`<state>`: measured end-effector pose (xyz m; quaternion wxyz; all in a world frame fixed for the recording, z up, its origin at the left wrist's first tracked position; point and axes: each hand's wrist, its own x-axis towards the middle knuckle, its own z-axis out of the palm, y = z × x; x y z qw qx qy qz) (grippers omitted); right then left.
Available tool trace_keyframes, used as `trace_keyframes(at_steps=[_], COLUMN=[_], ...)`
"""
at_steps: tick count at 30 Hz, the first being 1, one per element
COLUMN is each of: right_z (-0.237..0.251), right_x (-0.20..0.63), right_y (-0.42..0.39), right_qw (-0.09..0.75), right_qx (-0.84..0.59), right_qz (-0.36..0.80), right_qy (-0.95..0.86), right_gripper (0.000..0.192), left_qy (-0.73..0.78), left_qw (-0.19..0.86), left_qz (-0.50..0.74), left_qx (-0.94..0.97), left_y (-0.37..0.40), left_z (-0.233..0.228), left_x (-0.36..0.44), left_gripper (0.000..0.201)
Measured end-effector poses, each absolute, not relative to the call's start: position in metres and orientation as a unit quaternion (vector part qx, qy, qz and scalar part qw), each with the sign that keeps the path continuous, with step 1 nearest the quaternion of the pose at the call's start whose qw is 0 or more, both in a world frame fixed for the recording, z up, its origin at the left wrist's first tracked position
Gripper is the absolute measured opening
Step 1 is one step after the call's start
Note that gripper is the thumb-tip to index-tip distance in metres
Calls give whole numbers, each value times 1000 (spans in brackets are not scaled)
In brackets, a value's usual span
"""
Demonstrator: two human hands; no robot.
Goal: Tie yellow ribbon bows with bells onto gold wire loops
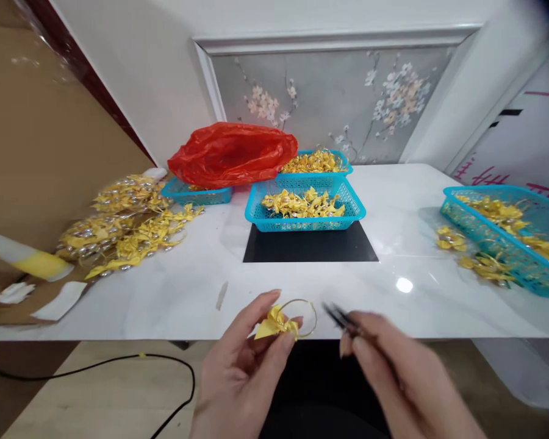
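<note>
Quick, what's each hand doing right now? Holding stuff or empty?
Left hand: closed on a yellow bow with a thin gold wire ring.
Right hand: closed on dark tweezers, tips near the ring.

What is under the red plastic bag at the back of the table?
The red plastic bag lies over a blue basket, of which only the front wall and rim show. A few yellow pieces peek out at the rim; the rest of its contents are covered.
</note>
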<state>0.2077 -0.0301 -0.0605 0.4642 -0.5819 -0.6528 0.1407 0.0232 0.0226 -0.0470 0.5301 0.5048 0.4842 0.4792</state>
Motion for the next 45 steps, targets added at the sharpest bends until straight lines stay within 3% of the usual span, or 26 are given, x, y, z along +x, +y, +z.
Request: trace_keyframes(at_steps=[5,14,32,45], right_z=[-58,-68,-67,-62], right_x=[182,176,192,228], right_y=[-29,-20,8,49], right_qw=[436,447,446,504], right_qx=[-556,-561,-589,-595], right_qz=[111,24,108,134], right_qy=[-699,-696,-665,-612], right_gripper=[25,20,24,23], left_qy=[483,480,451,449], left_qw=[495,506,574,596], left_qz=[499,500,497,466], left_qx=[522,513,469,476], left_y=[24,20,55,103], left_z=[-47,-49,-45,-37], left_x=[22,19,51,90], left_gripper=[45,44,41,44])
